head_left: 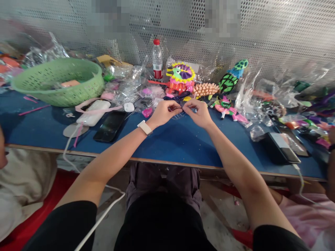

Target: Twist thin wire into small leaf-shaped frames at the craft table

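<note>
Over the blue table, my left hand and my right hand meet almost fingertip to fingertip. Both are pinched closed around something small that the fingers mostly hide. Thin, pale crossing lines, like a piece of wire frame, show just under the fingertips; whether either hand grips it is unclear. Beyond the hands lie a brown spiky clay figure and a colourful clay figure with a yellow scalloped rim. A pink lump rests to the left of my left hand.
A green basket, a white power bank and a dark phone are at left. A red-capped bottle stands behind. To the right are a pink-and-green figure, plastic wrappers and a black box. People sit on both sides.
</note>
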A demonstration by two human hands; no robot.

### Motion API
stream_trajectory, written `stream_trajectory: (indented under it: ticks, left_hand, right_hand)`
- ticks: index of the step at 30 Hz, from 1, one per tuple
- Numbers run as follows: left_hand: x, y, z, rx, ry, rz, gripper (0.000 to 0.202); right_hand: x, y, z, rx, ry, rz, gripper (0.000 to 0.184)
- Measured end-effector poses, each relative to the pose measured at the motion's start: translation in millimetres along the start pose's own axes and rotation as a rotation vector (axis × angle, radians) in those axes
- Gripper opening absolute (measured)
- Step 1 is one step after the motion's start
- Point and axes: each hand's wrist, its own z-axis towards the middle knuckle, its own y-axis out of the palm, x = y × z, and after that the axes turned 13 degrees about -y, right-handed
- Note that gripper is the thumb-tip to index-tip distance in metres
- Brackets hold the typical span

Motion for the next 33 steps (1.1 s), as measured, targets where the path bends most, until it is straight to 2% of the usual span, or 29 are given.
stream_trajectory:
  ticks: [7, 10, 13, 18, 23, 28, 33]
  left_hand:
    - [-6, -4.7, 3, -0.067, -0.111, -0.235, 0.027]
    - [-6, -6.8, 3, -0.066, -0.139, -0.339, 0.034]
    - [-6, -6.2, 3, -0.058, -0.145, -0.402, 0.036]
    - [-10, -1.4, 3, -0.031, -0.188, -0.452, 0.032]
    - [-17, 1.1, 5, -0.024, -0.215, -0.467, 0.023]
    - [-22, 1.2, 7, -0.006, -0.183, -0.448, 0.017]
    - [-24, 1.4, 8, 0.011, -0.181, -0.445, 0.016]
  right_hand:
    - [20, 2, 0, 0.251, 0.190, 0.224, 0.050]
    - [24, 3, 1, 0.315, 0.281, 0.411, 0.060]
    - [23, 4, 3, 0.356, 0.321, 0.496, 0.064]
    - [21, 5, 3, 0.368, 0.311, 0.472, 0.063]
    - [13, 9, 1, 0.392, 0.208, 0.388, 0.062]
    - [6, 14, -1, 0.366, 0.158, 0.303, 0.055]
    - [8, 15, -1, 0.358, 0.164, 0.341, 0.053]
